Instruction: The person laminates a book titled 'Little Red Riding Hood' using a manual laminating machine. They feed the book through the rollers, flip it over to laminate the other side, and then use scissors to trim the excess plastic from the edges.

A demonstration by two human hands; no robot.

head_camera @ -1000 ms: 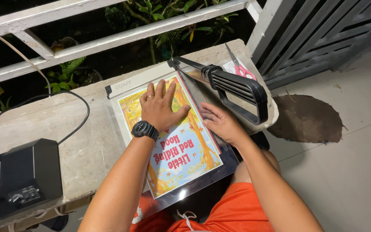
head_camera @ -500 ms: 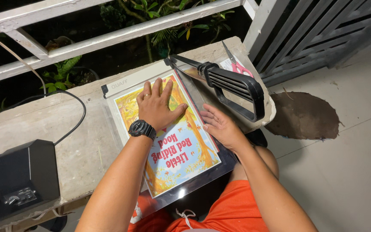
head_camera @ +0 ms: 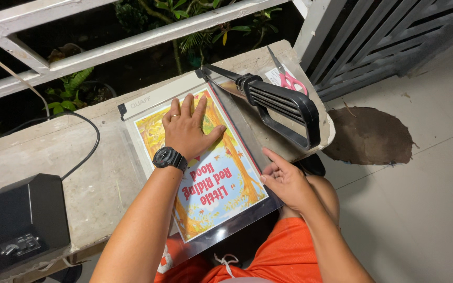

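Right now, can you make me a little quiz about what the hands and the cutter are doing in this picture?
1. True or false: the left hand lies flat on the colourful laminated sheet.
2. Where is the right hand? A) on the cutter's handle B) at the sheet's right edge C) on the black machine
3. Fill in: the paper cutter's black handle is ____ (raised or pressed down).

Key: 1 true. 2 B, its fingers touch the sheet's edge beside the cutting rail. 3 raised, and no hand holds it. The red-handled scissors lie behind it on the concrete ledge.
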